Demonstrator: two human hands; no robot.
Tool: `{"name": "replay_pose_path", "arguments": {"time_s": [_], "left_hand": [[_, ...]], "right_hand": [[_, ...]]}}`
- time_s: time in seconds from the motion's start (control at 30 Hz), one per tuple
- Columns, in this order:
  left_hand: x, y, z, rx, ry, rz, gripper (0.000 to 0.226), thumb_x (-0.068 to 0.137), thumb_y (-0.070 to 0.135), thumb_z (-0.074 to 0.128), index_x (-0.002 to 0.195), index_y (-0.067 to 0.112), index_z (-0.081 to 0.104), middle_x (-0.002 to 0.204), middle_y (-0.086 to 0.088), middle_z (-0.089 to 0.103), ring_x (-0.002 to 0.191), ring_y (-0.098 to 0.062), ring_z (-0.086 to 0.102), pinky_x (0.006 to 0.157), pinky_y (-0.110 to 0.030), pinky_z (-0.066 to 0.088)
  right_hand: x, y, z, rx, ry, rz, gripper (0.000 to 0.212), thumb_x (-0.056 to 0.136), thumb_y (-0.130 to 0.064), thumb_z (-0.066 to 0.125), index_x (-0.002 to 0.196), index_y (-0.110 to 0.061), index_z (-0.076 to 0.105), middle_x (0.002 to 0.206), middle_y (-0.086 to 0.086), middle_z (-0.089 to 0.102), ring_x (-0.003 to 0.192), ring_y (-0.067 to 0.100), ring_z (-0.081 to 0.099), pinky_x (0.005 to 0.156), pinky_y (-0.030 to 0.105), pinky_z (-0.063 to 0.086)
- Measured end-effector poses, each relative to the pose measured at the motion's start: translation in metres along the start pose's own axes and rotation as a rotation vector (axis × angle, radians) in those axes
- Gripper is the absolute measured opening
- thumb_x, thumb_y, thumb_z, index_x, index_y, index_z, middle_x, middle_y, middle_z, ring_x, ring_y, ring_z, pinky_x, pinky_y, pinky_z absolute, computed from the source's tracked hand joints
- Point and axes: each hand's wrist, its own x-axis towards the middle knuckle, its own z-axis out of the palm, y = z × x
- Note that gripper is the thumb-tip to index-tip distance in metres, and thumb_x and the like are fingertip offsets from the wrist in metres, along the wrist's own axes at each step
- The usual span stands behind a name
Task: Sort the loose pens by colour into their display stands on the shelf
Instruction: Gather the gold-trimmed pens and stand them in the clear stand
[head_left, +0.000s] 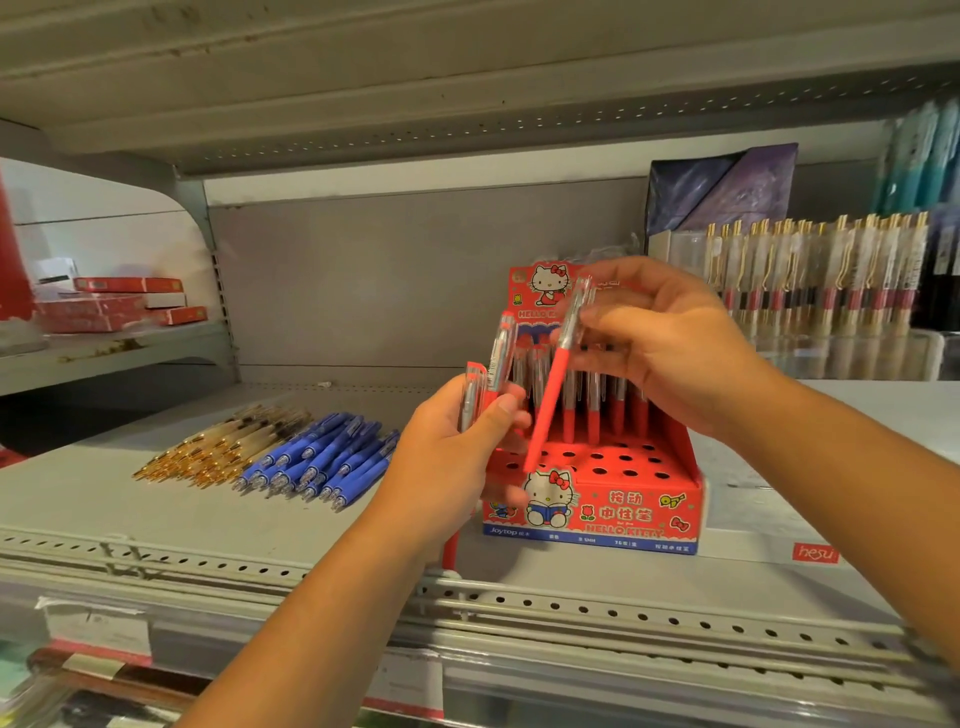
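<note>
A stationery shop. Metal shelving (208, 514) carries a branded pen display stand (597, 512) and rows of packaged pens (810, 270).

The left forearm (322, 613) rises from the bottom centre of the frame to the left hand (452, 467) at mid-frame, whose fingers and thumb curl around a few red pens (475, 395) held upright. The right forearm (852, 467) enters from the lower right edge. The right hand (670, 353), slightly higher, pinches a single red pen (550, 400) between thumb and fingertips.
</note>
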Motion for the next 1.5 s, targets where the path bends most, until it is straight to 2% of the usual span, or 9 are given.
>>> {"name": "replay_pose_path", "arguments": {"time_s": [0.13, 0.33, 0.47, 0.57, 0.7, 0.9, 1.2, 1.33, 1.5], "left_hand": [[0.000, 0.000, -0.001, 0.074, 0.032, 0.043, 0.014, 0.098, 0.028, 0.056, 0.102, 0.017, 0.065, 0.073, 0.004, 0.068, 0.058, -0.010, 0.061, 0.043, -0.025, 0.049], [-0.001, 0.001, -0.001, 0.084, -0.005, 0.095, 0.026, 0.099, 0.029, 0.052, 0.104, 0.004, 0.059, 0.058, 0.003, 0.053, 0.041, -0.005, 0.038, 0.039, -0.015, 0.031], [0.001, 0.002, -0.003, 0.018, -0.014, 0.029, 0.021, 0.100, 0.023, 0.052, 0.102, 0.004, 0.059, 0.064, -0.004, 0.045, 0.042, -0.007, 0.031, 0.038, -0.016, 0.028], [0.001, 0.004, -0.003, -0.098, -0.036, 0.036, 0.027, 0.081, 0.011, 0.039, 0.099, 0.010, 0.060, 0.063, -0.003, 0.046, 0.044, -0.010, 0.027, 0.041, -0.020, 0.020], [0.002, 0.003, 0.001, -0.076, 0.019, 0.042, 0.035, 0.091, -0.003, 0.026, 0.103, 0.011, 0.057, 0.066, -0.003, 0.051, 0.048, -0.012, 0.033, 0.042, -0.024, 0.025], [-0.001, 0.002, 0.002, 0.046, -0.009, 0.068, 0.024, 0.106, 0.011, 0.036, 0.108, 0.009, 0.060, 0.071, 0.002, 0.063, 0.061, -0.010, 0.053, 0.055, -0.023, 0.048], [-0.002, 0.003, 0.004, 0.046, 0.010, 0.105, 0.022, 0.104, 0.011, 0.044, 0.106, 0.022, 0.063, 0.074, 0.004, 0.066, 0.062, -0.009, 0.056, 0.058, -0.022, 0.052], [-0.002, 0.004, 0.003, 0.021, -0.005, 0.084, 0.020, 0.101, 0.010, 0.048, 0.106, 0.018, 0.066, 0.074, 0.002, 0.068, 0.061, -0.009, 0.059, 0.060, -0.023, 0.055], [-0.002, 0.003, 0.003, -0.016, -0.026, 0.075, 0.018, 0.100, 0.010, 0.050, 0.099, 0.015, 0.068, 0.074, -0.001, 0.070, 0.060, -0.008, 0.061, 0.060, -0.022, 0.058]], "right_hand": [[0.004, -0.006, -0.008, -0.081, 0.077, -0.064, 0.028, 0.089, 0.012, 0.054, 0.100, -0.013, 0.064, 0.078, 0.006, 0.072, 0.071, 0.022, 0.071, 0.061, 0.040, 0.060], [0.007, -0.003, -0.017, -0.379, 0.168, -0.139, 0.035, 0.085, 0.013, 0.057, 0.091, -0.022, 0.064, 0.074, 0.001, 0.071, 0.060, 0.017, 0.069, 0.049, 0.031, 0.058], [0.012, 0.000, -0.024, -0.532, 0.220, -0.142, 0.038, 0.083, 0.010, 0.061, 0.086, -0.028, 0.062, 0.081, 0.007, 0.068, 0.062, 0.027, 0.066, 0.055, 0.041, 0.060], [0.013, 0.001, -0.025, -0.592, 0.236, -0.111, 0.041, 0.081, 0.008, 0.062, 0.084, -0.033, 0.062, 0.084, 0.007, 0.068, 0.068, 0.031, 0.068, 0.065, 0.052, 0.060], [0.011, 0.002, -0.024, -0.621, 0.247, -0.109, 0.042, 0.080, 0.007, 0.063, 0.084, -0.034, 0.061, 0.083, 0.006, 0.067, 0.069, 0.030, 0.068, 0.067, 0.055, 0.059], [0.011, 0.002, -0.025, -0.682, 0.249, -0.071, 0.036, 0.080, 0.002, 0.064, 0.082, -0.033, 0.060, 0.080, 0.005, 0.067, 0.076, 0.031, 0.070, 0.069, 0.054, 0.059], [0.011, 0.004, -0.027, -0.909, 0.126, 0.163, 0.024, 0.079, -0.006, 0.068, 0.083, -0.028, 0.058, 0.088, 0.008, 0.066, 0.082, 0.029, 0.068, 0.070, 0.049, 0.061], [0.009, 0.007, -0.028, -0.953, 0.102, 0.226, 0.021, 0.078, -0.007, 0.067, 0.084, -0.026, 0.058, 0.089, 0.008, 0.064, 0.077, 0.028, 0.069, 0.062, 0.044, 0.062], [0.011, 0.001, -0.028, -1.047, 0.130, 0.155, 0.016, 0.081, -0.016, 0.068, 0.074, -0.030, 0.065, 0.073, -0.005, 0.070, 0.058, 0.016, 0.068, 0.062, 0.036, 0.062]]}}
